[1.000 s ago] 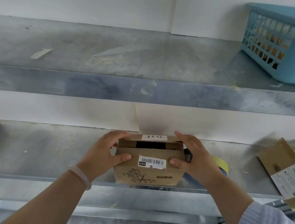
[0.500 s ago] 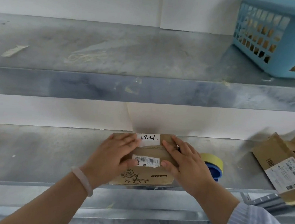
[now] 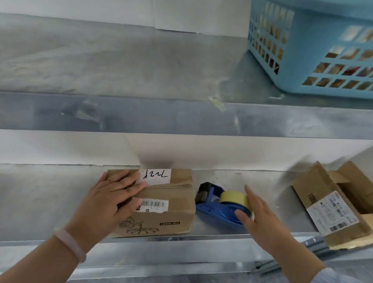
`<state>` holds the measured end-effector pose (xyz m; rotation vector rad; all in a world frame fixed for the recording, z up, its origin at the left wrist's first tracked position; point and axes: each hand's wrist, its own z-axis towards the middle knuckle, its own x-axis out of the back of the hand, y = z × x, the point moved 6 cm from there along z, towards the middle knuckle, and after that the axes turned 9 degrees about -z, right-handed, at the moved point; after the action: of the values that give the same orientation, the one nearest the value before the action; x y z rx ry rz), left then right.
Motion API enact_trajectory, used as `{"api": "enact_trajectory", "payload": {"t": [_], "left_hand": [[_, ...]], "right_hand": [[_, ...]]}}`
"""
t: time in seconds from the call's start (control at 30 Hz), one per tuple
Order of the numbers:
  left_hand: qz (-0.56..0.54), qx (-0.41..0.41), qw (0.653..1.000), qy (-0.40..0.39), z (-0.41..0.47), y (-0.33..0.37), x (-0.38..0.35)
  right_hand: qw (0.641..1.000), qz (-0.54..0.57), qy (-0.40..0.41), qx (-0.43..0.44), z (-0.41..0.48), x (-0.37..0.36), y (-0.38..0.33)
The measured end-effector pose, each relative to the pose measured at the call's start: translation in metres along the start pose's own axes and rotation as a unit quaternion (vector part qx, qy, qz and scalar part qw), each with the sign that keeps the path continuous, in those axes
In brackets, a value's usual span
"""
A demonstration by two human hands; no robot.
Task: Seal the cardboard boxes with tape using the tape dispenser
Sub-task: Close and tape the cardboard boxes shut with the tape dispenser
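One hand has moved: the right hand (image 3: 258, 215) leaves the cardboard box (image 3: 174, 196) for the tape dispenser (image 3: 214, 209), centre right, fingers spread, gripping nothing yet. The left hand (image 3: 110, 199), fingers flat, presses the flaps closed; taping is likely next.

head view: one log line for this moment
left hand flat on cardboard box, flaps closed | right hand open against tape dispenser, not gripping
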<state>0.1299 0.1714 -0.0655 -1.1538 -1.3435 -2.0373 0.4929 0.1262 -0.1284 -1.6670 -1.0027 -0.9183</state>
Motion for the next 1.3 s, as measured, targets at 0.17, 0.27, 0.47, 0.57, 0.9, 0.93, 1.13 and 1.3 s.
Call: {"api": "enact_trajectory", "payload": {"t": [0.17, 0.27, 0.47, 0.57, 0.9, 0.93, 1.13, 1.3], "left_hand": [[0.010, 0.005, 1.000, 0.021, 0.000, 0.008, -0.002], [0.011, 0.017, 0.999, 0.025, 0.001, 0.013, -0.004], [0.028, 0.037, 0.999, 0.021, 0.008, 0.036, -0.021], [0.036, 0.033, 0.999, 0.019, 0.014, 0.055, -0.035], [0.076, -0.008, 0.997, -0.029, 0.067, 0.132, -0.095], [0.089, -0.012, 0.995, -0.034, 0.073, 0.140, -0.099], [0.053, -0.078, 0.991, 0.090, 0.081, 0.203, -0.086], [-0.328, 0.039, 0.943, -0.050, 0.079, 0.262, -0.098]], "right_hand": [[0.995, 0.085, 0.037, 0.025, 0.000, -0.006, 0.014], [0.987, 0.155, 0.036, 0.031, 0.002, -0.006, 0.015], [0.964, 0.240, 0.109, 0.022, -0.004, 0.016, 0.039], [0.954, 0.247, 0.170, 0.012, -0.016, 0.041, 0.060], [0.899, 0.243, 0.357, 0.076, -0.059, 0.114, 0.089], [0.894, 0.245, 0.364, 0.089, -0.063, 0.118, 0.084], [0.876, 0.217, 0.405, 0.148, -0.079, 0.127, 0.053], [0.868, 0.189, 0.429, 0.163, -0.083, 0.124, 0.038]]}}
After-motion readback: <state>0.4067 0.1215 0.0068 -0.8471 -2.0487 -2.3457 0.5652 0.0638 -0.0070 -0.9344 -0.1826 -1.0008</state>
